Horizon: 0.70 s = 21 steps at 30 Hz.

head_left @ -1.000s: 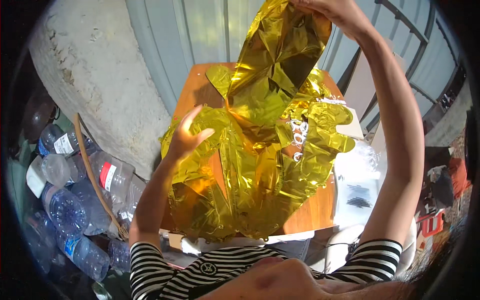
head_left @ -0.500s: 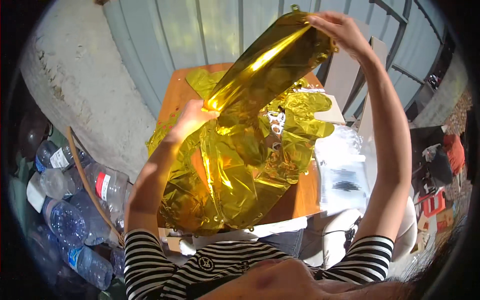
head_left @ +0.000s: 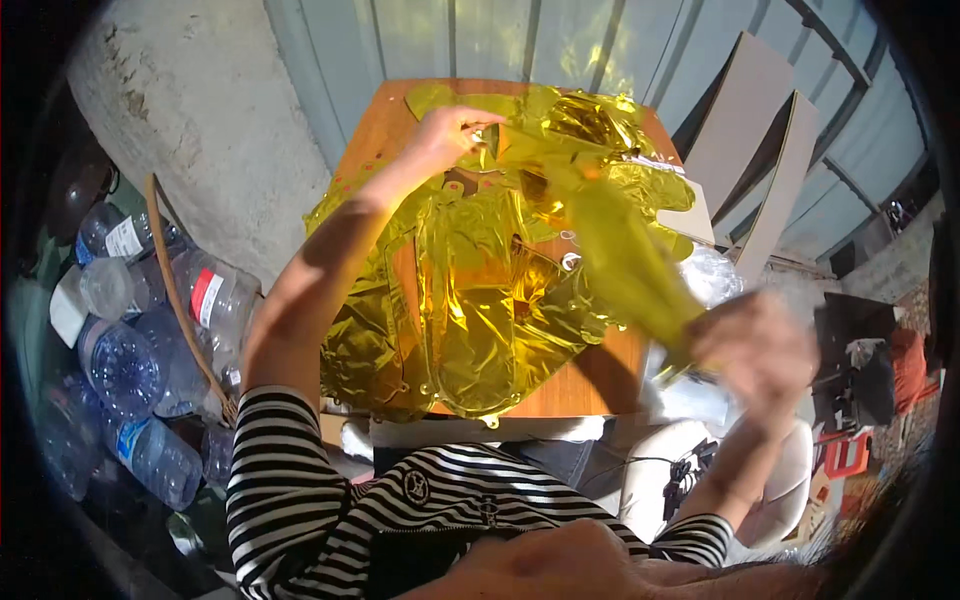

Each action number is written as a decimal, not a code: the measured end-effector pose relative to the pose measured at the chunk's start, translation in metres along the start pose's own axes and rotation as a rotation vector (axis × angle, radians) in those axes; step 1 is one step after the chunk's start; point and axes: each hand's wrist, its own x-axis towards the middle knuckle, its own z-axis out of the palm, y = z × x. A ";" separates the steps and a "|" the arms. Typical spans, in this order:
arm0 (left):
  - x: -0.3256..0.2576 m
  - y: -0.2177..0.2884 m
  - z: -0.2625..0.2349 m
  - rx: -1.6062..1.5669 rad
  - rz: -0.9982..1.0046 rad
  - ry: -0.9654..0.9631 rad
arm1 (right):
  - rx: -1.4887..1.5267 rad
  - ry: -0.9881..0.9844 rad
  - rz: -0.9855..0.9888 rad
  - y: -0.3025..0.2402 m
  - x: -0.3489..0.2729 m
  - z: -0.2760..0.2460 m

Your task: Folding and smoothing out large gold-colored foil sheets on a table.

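A flat, uninflated gold foil balloon (head_left: 625, 245) stretches slantwise between my hands, smeared by motion toward its near right end. My left hand (head_left: 445, 138) pinches its far end above the back of the table. My right hand (head_left: 760, 355), blurred, grips the other end beyond the table's right edge. Beneath lie several more flat gold foil balloons (head_left: 475, 350), crumpled and overlapping, with small holed tabs along their edges. They cover much of the brown wooden table (head_left: 615, 375). A small white ring-like piece (head_left: 571, 262) sits among them.
Clear plastic packaging (head_left: 710, 275) lies at the table's right side. Boards (head_left: 735, 110) lean on the metal wall behind. Many plastic bottles (head_left: 125, 355) and a curved stick (head_left: 170, 290) crowd the left. A pale chair (head_left: 665, 465) with dark cables stands near right.
My right hand has swung down and toward me on the right, drawing its balloon end along. My left hand has moved up and slightly right. The view has shifted, showing more table.
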 end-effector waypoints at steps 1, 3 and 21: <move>-0.002 -0.007 0.007 -0.004 0.001 -0.026 | 0.031 0.053 -0.048 -0.004 -0.021 0.030; -0.021 -0.044 0.009 0.010 -0.022 -0.034 | -0.247 -0.183 -0.039 -0.034 -0.022 0.067; -0.081 -0.128 0.036 -0.499 -0.875 -0.137 | 0.189 -0.400 0.312 0.002 -0.116 0.186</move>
